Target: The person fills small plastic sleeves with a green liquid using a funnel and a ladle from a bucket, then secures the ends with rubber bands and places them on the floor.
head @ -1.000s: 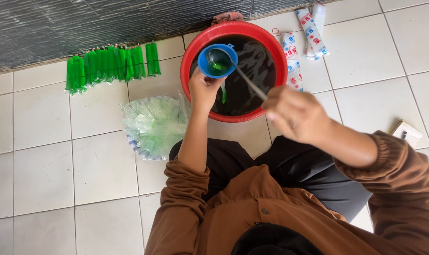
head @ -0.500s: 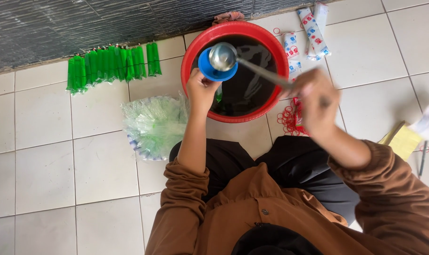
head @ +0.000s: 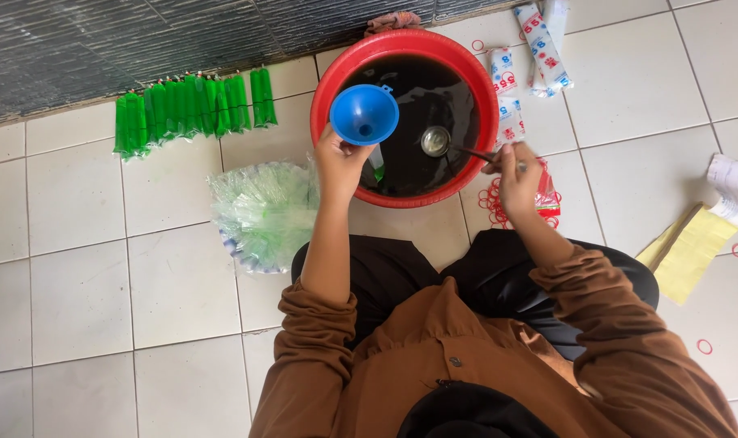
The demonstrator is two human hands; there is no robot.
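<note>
In the head view, a red basin (head: 327,122) sits at the upper middle of the frame on a white tiled floor (head: 77,268), filled with a dark liquid (head: 421,97). The left hand (head: 340,162) rises just below and left of the basin's rim, its fingers closed around the neck of a blue funnel (head: 364,113) that it holds upright over the left part of the basin. A small clear bag with green liquid (head: 378,162) hangs under the funnel, just beside that hand. The right hand (head: 516,170) is at the basin's right rim, fingers pinched around the handle of a metal ladle (head: 435,141) whose round bowl lies in the dark liquid near the basin's centre.

In the upper left of the frame, a row of filled green tube bags (head: 190,109) lies against the dark wall. Left of the person's knees, in the middle left, rests a heap of empty clear plastic bags (head: 259,212). At the upper right lie white printed packets (head: 539,49). Red rubber bands (head: 490,203) are scattered just below the right hand. At the far right edge lie yellow paper (head: 689,251) and a white crumpled slip (head: 734,191).
</note>
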